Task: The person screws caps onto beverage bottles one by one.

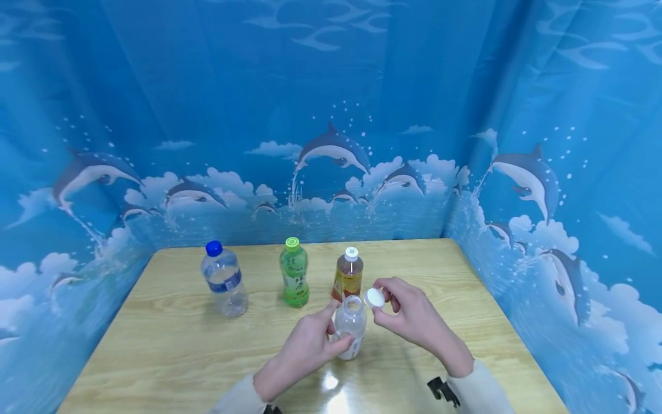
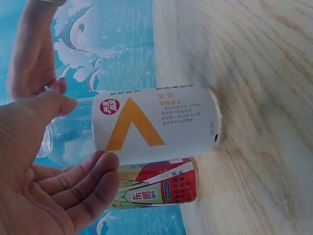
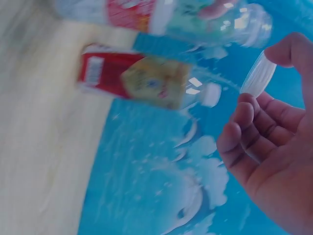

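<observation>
Four bottles stand on the table [image 1: 155,345]. The left hand [image 1: 305,351] grips the open clear bottle [image 1: 350,325]; the right hand [image 1: 414,319], at its 2 o'clock, pinches one white cap [image 1: 374,297]. Three capped bottles stand behind, at 10 to 12 o'clock: water bottle [image 1: 224,280], green bottle [image 1: 294,273], tea bottle [image 1: 348,274].

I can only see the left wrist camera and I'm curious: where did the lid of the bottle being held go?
Observer: The right hand pinches the white cap just beside the open bottle, which the left hand grips.
Operator: Are there more bottles than the red-labelled one behind it?
Observer: Yes. Past that amber bottle stand a green bottle and a clear bottle with a blue cap.
Operator: Do they have lids on?
Observer: All three are capped: white, green and blue.
</observation>
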`<state>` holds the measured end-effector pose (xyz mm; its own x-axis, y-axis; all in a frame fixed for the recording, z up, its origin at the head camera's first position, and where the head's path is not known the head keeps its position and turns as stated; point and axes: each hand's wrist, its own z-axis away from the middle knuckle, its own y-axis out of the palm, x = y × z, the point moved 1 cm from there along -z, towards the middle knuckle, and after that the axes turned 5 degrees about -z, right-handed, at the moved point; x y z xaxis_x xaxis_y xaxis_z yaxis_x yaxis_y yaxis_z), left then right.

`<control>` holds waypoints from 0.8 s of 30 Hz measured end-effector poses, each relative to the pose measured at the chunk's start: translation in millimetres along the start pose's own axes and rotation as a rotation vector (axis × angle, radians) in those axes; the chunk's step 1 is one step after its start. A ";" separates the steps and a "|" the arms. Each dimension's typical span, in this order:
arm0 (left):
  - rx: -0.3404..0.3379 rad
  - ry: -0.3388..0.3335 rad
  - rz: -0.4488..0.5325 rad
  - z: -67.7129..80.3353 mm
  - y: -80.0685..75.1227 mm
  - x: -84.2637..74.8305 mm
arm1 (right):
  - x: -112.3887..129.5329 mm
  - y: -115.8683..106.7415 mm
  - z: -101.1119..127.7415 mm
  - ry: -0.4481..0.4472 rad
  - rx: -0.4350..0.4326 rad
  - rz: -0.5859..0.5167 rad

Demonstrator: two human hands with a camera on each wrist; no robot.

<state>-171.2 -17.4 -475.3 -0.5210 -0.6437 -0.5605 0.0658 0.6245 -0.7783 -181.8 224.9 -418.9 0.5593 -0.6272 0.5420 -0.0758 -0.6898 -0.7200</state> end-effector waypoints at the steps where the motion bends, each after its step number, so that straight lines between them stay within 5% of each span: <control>1: -0.004 0.008 -0.008 -0.2 -0.1 0.3 | 3.8 -0.6 -2.3 -0.010 0.007 -0.010; 4: -0.028 0.043 -0.057 -0.3 -0.3 1.7 | 12.8 -1.3 -8.4 -0.020 0.044 -0.027; 15: -0.112 0.225 -0.531 -6.9 -3.2 3.5 | 28.2 7.0 -18.4 -0.050 0.187 0.040; 24: -0.146 0.217 -0.596 -11.2 -6.2 0.1 | 34.3 8.1 -24.6 -0.033 0.216 0.094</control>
<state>-181.2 -16.4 -467.4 -0.5937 -0.8038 0.0378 -0.3961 0.2510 -0.8832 -183.5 188.9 -395.5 0.5855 -0.6701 0.4562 0.0478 -0.5333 -0.8446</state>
